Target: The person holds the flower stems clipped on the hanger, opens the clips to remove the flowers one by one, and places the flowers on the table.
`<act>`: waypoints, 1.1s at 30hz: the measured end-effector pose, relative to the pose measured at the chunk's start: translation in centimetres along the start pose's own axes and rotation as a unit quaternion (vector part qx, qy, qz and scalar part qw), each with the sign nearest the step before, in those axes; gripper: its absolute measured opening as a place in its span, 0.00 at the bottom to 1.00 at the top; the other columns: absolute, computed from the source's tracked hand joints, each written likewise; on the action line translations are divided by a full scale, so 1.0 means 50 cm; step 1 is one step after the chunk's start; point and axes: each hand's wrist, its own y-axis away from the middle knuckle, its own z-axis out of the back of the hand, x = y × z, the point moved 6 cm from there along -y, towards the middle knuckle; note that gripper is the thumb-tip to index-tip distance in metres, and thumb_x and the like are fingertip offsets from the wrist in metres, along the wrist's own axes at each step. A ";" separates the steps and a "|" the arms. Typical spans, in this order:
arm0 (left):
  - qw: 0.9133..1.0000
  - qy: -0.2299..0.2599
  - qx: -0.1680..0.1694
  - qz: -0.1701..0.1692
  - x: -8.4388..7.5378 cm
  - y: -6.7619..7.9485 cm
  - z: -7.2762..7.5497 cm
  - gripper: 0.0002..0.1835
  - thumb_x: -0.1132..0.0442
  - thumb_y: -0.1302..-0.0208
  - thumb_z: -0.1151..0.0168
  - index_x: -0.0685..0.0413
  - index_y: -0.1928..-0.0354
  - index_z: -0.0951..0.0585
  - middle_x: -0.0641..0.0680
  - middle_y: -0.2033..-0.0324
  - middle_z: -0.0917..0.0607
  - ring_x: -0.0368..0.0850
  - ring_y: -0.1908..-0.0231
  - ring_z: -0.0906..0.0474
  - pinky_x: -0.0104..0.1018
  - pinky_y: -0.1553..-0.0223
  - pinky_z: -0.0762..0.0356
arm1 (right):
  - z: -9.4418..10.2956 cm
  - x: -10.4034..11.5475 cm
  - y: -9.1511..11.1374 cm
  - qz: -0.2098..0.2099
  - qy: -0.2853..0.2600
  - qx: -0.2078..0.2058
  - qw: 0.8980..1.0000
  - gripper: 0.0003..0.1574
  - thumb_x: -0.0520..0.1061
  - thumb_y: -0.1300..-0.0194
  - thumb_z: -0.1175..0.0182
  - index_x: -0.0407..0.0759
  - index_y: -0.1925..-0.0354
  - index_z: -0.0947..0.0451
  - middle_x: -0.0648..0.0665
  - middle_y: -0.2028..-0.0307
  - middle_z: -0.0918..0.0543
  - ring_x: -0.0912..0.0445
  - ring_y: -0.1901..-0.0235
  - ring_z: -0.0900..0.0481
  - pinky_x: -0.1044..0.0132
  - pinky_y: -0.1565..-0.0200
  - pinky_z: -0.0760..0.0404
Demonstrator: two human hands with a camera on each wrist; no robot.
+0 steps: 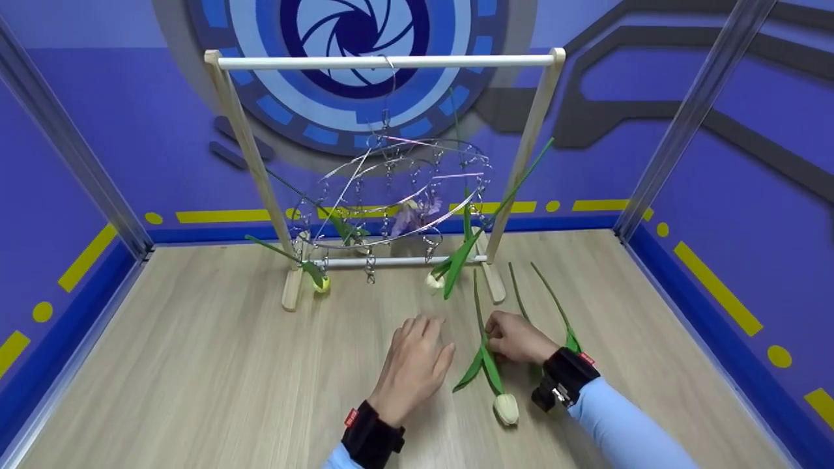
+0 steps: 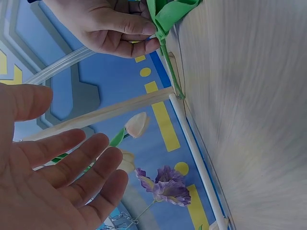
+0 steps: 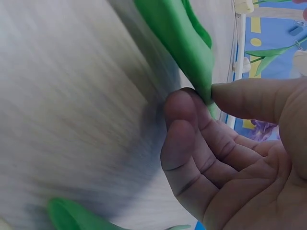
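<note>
While pinching a white tulip [image 1: 506, 410] by the stem beside its leaves with the right hand [image 1: 521, 337], extending the left hand [image 1: 414, 365], relaxed and unoccupied, left of the flower. Pointing the bloom toward the viewer, apparently resting it on the tabletop [image 1: 228, 378]. Showing two further green stems [image 1: 551, 291] to the right and, behind, a wooden frame [image 1: 530, 143] suspending a wire hanger [image 1: 370, 259].

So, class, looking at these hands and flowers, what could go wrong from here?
The right hand pinches the white tulip near its leaves, so the bloom might swing if lifted.
The ring-shaped hanger hangs tilted; a tug could tip it further.
Two loose stems lie close by the right wrist, which might knock them.
</note>
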 end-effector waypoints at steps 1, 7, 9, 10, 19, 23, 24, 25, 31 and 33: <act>1.000 -0.001 -0.001 -0.001 0.000 0.000 0.001 0.20 0.57 0.26 0.38 0.61 0.39 0.21 0.57 0.49 0.17 0.52 0.48 0.21 0.49 0.49 0.23 | -0.001 0.000 0.000 0.001 0.001 0.001 1.000 0.09 0.32 0.34 0.38 0.33 0.55 0.24 0.44 0.70 0.17 0.53 0.75 0.18 0.61 0.72 0.21; 1.000 -0.006 -0.013 -0.011 -0.004 0.001 0.005 0.20 0.57 0.26 0.38 0.61 0.40 0.21 0.56 0.51 0.17 0.51 0.51 0.21 0.46 0.53 0.23 | -0.002 -0.001 -0.002 0.013 0.021 -0.001 1.000 0.09 0.33 0.34 0.38 0.33 0.55 0.24 0.43 0.69 0.16 0.55 0.76 0.18 0.61 0.71 0.19; 1.000 -0.005 -0.015 -0.012 -0.005 0.001 0.006 0.19 0.58 0.26 0.38 0.62 0.39 0.21 0.56 0.51 0.17 0.51 0.51 0.21 0.46 0.54 0.24 | -0.003 0.000 -0.002 0.013 0.024 0.001 1.000 0.09 0.34 0.34 0.38 0.33 0.55 0.23 0.43 0.69 0.16 0.55 0.76 0.18 0.61 0.70 0.19; 1.000 -0.004 -0.014 -0.011 -0.005 0.001 0.006 0.20 0.58 0.26 0.38 0.62 0.39 0.21 0.56 0.50 0.17 0.51 0.51 0.21 0.46 0.54 0.24 | -0.003 0.000 -0.002 0.013 0.023 0.004 1.000 0.10 0.34 0.33 0.38 0.33 0.54 0.23 0.43 0.69 0.16 0.54 0.76 0.18 0.61 0.70 0.19; 1.000 0.000 -0.002 -0.002 -0.002 -0.002 0.002 0.19 0.58 0.26 0.38 0.61 0.39 0.21 0.57 0.47 0.17 0.52 0.48 0.21 0.48 0.50 0.23 | 0.012 0.003 0.008 0.009 0.015 0.011 1.000 0.11 0.36 0.31 0.37 0.31 0.52 0.22 0.44 0.71 0.17 0.51 0.75 0.17 0.61 0.72 0.20; 1.000 0.002 0.000 0.001 -0.001 -0.002 0.002 0.19 0.58 0.26 0.38 0.61 0.40 0.20 0.58 0.47 0.17 0.52 0.47 0.21 0.49 0.49 0.23 | 0.028 0.014 0.017 0.029 0.028 -0.002 0.999 0.08 0.38 0.29 0.37 0.33 0.56 0.20 0.47 0.75 0.20 0.55 0.77 0.21 0.62 0.74 0.24; 1.000 0.002 0.001 0.002 0.000 -0.002 0.002 0.19 0.57 0.26 0.38 0.61 0.40 0.20 0.58 0.47 0.17 0.52 0.47 0.21 0.49 0.49 0.23 | 0.032 0.019 0.020 0.039 0.032 -0.005 0.999 0.07 0.39 0.29 0.37 0.34 0.57 0.19 0.48 0.76 0.20 0.56 0.77 0.23 0.62 0.74 0.25; 1.000 0.003 0.000 0.003 0.000 -0.001 0.003 0.19 0.58 0.26 0.38 0.62 0.40 0.20 0.58 0.47 0.17 0.53 0.47 0.21 0.50 0.49 0.23 | 0.036 0.025 0.023 0.047 0.033 -0.008 0.998 0.06 0.39 0.29 0.37 0.35 0.59 0.18 0.48 0.76 0.20 0.57 0.78 0.24 0.62 0.75 0.25; 1.000 0.005 -0.011 0.004 0.005 -0.004 0.015 0.20 0.58 0.27 0.37 0.62 0.39 0.20 0.59 0.48 0.17 0.53 0.48 0.21 0.50 0.48 0.22 | 0.058 0.063 0.046 0.097 0.006 -0.017 0.995 0.06 0.37 0.28 0.40 0.35 0.58 0.17 0.48 0.72 0.17 0.57 0.75 0.20 0.64 0.73 0.22; 1.000 0.006 -0.018 0.003 0.005 -0.005 0.021 0.20 0.58 0.27 0.37 0.62 0.40 0.20 0.59 0.49 0.17 0.53 0.48 0.21 0.50 0.49 0.23 | 0.065 0.077 0.056 0.117 -0.002 -0.025 0.993 0.07 0.37 0.27 0.41 0.35 0.57 0.17 0.46 0.71 0.16 0.56 0.73 0.19 0.65 0.72 0.22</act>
